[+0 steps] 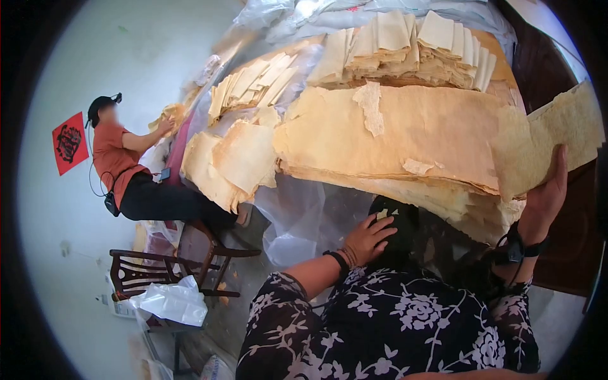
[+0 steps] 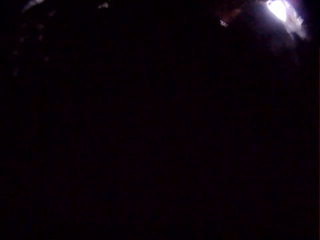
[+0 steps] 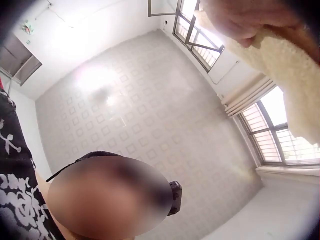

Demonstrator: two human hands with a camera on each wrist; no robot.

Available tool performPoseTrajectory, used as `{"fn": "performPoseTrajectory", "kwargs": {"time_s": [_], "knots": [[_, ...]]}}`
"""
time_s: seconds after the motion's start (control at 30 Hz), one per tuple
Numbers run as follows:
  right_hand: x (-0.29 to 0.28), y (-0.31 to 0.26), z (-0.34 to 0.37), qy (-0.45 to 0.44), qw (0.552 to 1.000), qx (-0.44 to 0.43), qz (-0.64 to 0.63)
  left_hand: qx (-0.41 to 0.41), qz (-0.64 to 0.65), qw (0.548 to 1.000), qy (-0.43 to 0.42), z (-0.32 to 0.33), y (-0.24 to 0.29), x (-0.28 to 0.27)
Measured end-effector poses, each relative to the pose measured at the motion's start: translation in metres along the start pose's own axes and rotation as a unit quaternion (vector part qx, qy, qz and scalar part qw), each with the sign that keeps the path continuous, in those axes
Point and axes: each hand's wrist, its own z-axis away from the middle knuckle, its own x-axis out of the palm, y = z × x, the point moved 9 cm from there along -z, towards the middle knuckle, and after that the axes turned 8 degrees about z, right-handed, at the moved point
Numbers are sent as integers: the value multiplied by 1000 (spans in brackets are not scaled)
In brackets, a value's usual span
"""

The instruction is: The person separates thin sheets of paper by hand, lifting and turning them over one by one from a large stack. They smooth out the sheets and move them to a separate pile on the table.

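Observation:
In the head view my right hand (image 1: pixel 548 190) grips the near edge of a thin tan sheet (image 1: pixel 551 136), raised at the right end of a large stack of sheets (image 1: pixel 392 136). The right wrist view shows fingers (image 3: pixel 245 25) of that hand on the pale, rough sheet (image 3: pixel 285 70). My left hand (image 1: pixel 369 240) rests palm down on a dark surface at my lap, fingers relaxed, with small pale flakes beside the fingertips. Loose torn pieces (image 1: pixel 370 107) lie on top of the stack. The left wrist view is almost black.
Folded sheets (image 1: pixel 392 44) are piled behind the stack. More folded strips (image 1: pixel 253 82) and broken sheets (image 1: pixel 244 155) lie left of it. Another person (image 1: pixel 117 152) in a red shirt handles a sheet at far left, near a wooden chair (image 1: pixel 152 272) holding a plastic bag (image 1: pixel 171 301).

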Motion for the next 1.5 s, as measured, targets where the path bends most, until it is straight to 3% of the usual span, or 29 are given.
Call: {"fn": "performPoseTrajectory", "kwargs": {"time_s": [0.2,0.27,1.5], "knots": [[2,3,1,15,1000,-4,12,5,5,1000,3,-1,1,-1],[3,5,-1,-27,1000,-1,-1,7,6,1000,6,-1,-1,0],[-1,7,-1,5,1000,-4,12,1,-23,1000,-6,-3,-2,-1]]}}
